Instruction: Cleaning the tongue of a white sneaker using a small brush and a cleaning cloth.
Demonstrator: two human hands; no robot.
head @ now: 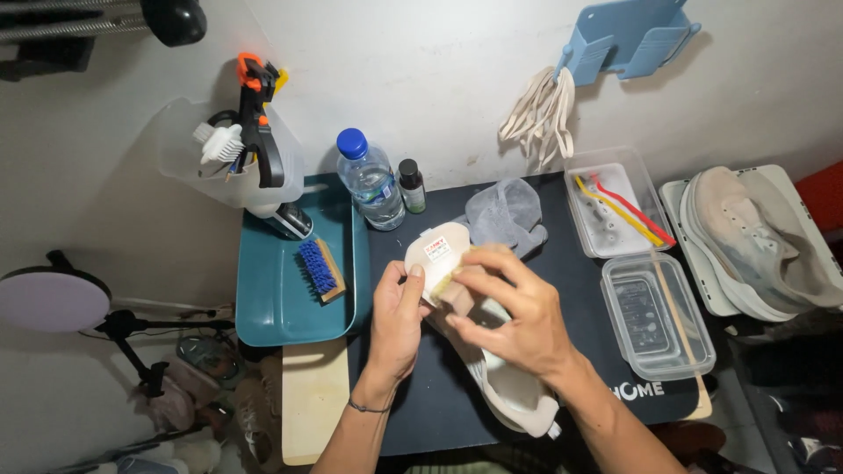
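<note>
2 hands on a pale shoe over the dark mat.

The left hand [397, 318] has a closed grip on the shoe [479, 342] at its tongue; the right hand [514, 312] presses fingers inside. Its laces [540, 110] hang on the wall, already out. Blue brush [321, 269] lies unused in the teal tray [272, 303]; the second shoe [760, 237] waits at right.

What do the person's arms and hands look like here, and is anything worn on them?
Both forearms are bare: no sleeves and no gloves show. The left hand has a thin dark band, like a cord bracelet, around its wrist. The right hand has nothing on its wrist or fingers that can be seen. No watch or rings show on either.
</note>
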